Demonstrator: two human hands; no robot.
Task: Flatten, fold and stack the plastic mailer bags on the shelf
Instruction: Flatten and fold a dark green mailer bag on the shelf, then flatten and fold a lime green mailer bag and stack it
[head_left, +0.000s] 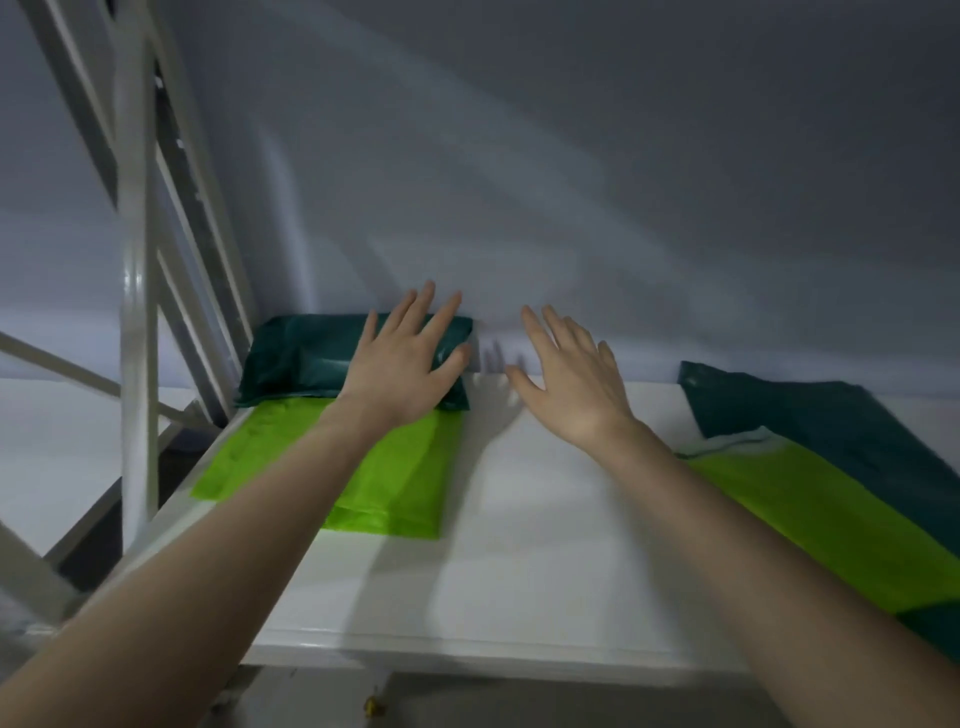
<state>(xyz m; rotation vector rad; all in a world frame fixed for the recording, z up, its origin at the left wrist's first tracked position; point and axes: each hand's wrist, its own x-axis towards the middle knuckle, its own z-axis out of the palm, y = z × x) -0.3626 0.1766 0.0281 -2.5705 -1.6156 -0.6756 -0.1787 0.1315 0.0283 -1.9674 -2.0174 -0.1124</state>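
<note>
Head view: both hands' fingers (415, 312) spread, holding nothing; left hand (410, 364) flat on folded dark green mailer (291, 358) atop lime one (395, 478), far-left shelf (519, 519). Right hand (566, 384) hovers. Right-side pile (831, 478) looks unfolded, still pending.

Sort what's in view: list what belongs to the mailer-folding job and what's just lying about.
Job:
folded dark green mailer under the left hand
bright green mailer beneath it
unfolded green pile on the right
shelf
right hand, open over the shelf

Lying about:
white frame post
small yellowish bit on the floor
</note>
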